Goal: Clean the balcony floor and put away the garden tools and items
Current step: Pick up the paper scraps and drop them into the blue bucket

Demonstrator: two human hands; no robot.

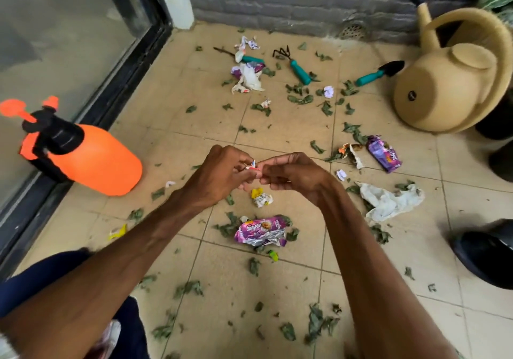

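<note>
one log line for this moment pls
left hand: pinches paper scrap | right hand: pinches same scrap | floor: leaves, wrappers, tools scattered

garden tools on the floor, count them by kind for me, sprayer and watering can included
teal-handled hand tools: 3, one partly under paper
orange sprayer: 1
tan watering can: 1
total: 5

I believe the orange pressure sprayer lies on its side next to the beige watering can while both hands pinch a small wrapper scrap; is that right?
Not quite: the head view shows the orange pressure sprayer lying on its side by the glass door, far from the beige watering can. The left hand and right hand do pinch a small wrapper scrap.
</note>
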